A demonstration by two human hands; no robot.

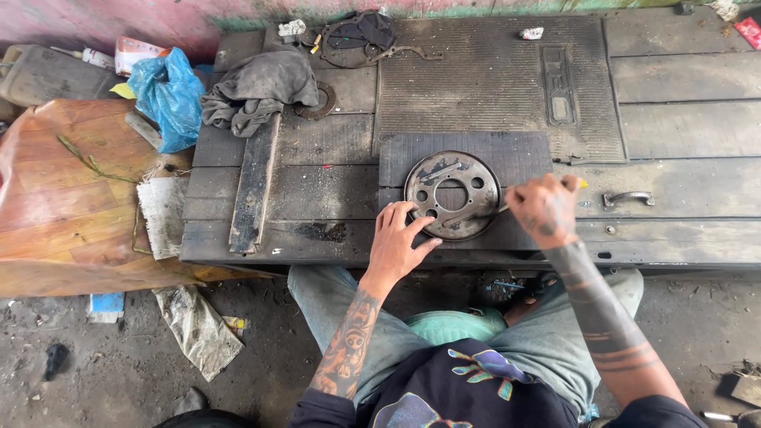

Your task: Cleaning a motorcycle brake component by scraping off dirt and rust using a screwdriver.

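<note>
Nearest the camera sits the person's lap: a dark printed garment (468,388) and grey-green trousers (547,337), with both tattooed forearms reaching forward to a low dark wooden bench (317,190).

Left hand (399,238): open, fingers spread and extended, fingertips pressing on the near-left rim of a round metal plate (453,195). It grips nothing; it rests against the plate edge.

Right hand (544,208): closed around a thin tool with a yellow end (583,183), whose working tip points left toward the right side of the plate. The tip's contact with the plate cannot be confirmed.

Plate location: flat on a dark rubber mat piece (507,150) at the near-centre of the bench, between the two hands. It has a large central opening, smaller round holes about it, and riveted fittings on its face.

Right of the right hand, a metal pull handle (629,197) is fixed to the bench. Left of the plate, a dark plank (254,186) lies lengthwise. Beyond it, a grey rag (258,87) lies bunched, with a blue plastic bag (168,97) beside it at the bench's left edge. At the far edge lies a dark round part (357,38).
</note>
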